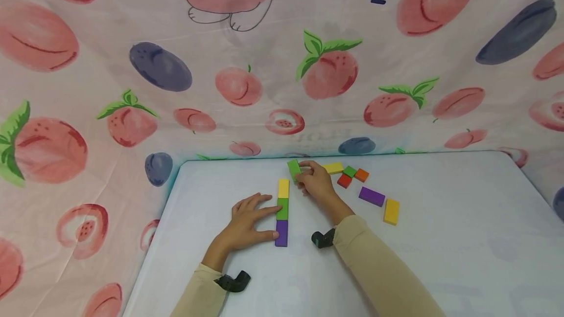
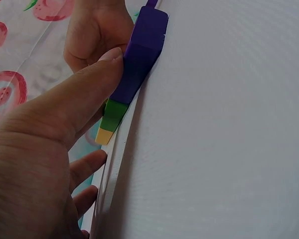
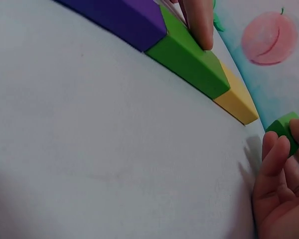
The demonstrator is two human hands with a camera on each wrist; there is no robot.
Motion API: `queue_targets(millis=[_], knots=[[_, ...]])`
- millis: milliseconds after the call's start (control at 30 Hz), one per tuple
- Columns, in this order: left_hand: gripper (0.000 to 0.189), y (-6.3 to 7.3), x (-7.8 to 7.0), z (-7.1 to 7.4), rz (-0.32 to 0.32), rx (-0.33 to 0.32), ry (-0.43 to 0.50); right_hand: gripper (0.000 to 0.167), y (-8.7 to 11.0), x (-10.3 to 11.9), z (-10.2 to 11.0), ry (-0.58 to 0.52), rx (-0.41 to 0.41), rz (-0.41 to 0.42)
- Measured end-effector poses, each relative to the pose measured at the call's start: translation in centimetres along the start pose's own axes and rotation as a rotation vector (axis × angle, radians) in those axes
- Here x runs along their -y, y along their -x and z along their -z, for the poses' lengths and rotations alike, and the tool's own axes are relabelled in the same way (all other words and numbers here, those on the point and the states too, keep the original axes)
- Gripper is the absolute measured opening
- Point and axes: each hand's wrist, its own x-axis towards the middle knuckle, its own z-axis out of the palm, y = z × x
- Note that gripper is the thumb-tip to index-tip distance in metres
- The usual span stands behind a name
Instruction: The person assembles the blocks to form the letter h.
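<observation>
Purple block point(image 1: 281, 240) nearest on the surface point(image 1: 308, 283), touched by the thumb of the left hand point(image 1: 245, 224), fingers spread, forefinger on the adjoining green block point(image 1: 284, 212). Yellow block point(image 1: 283, 189) next, and beyond, the right hand point(image 1: 318, 183) pinches a second green block point(image 1: 293, 169)!

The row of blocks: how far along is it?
Done, it seems: a purple block, a green block and a yellow block lie end to end, the left hand touching them. In hand: the right hand pinches another green block near the yellow end. Possibly left: six loose blocks visible to the right, though nothing shows how many are needed.
</observation>
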Motion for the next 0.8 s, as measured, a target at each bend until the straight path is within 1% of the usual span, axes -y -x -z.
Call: queue_targets(millis=[100,167,300,367,467,567,667,800], knots=[[0.068,0.0,-0.1,0.0,0.003,-0.003,0.005,0.055,-0.4,0.2,-0.2,-0.018,0.031,0.005],[0.068,0.1,-0.1,0.0,0.005,-0.002,0.006,0.058,-0.6,0.2,-0.3,-0.02,0.058,0.01],[0.068,0.1,0.0,0.0,0.002,-0.004,0.009,0.054,-1.0,0.2,-0.4,-0.037,0.104,0.017],[0.068,0.1,0.1,0.0,-0.001,-0.004,0.01,0.052,-1.2,0.3,-0.5,-0.033,0.11,0.035],[0.068,0.1,0.2,-0.1,-0.004,-0.004,0.003,0.05,-1.2,0.5,-0.5,-0.018,0.095,0.069],[0.068,0.0,0.2,-0.1,-0.009,-0.006,0.002,0.05,-1.4,0.6,-0.7,0.005,0.062,0.087],[0.068,0.0,0.2,-0.1,-0.014,-0.011,0.005,0.049,-1.7,0.5,-0.9,0.036,0.031,0.087],[0.068,0.0,0.2,-0.1,-0.016,-0.015,0.004,0.049,-2.2,0.5,-1.1,0.107,-0.002,0.101]])
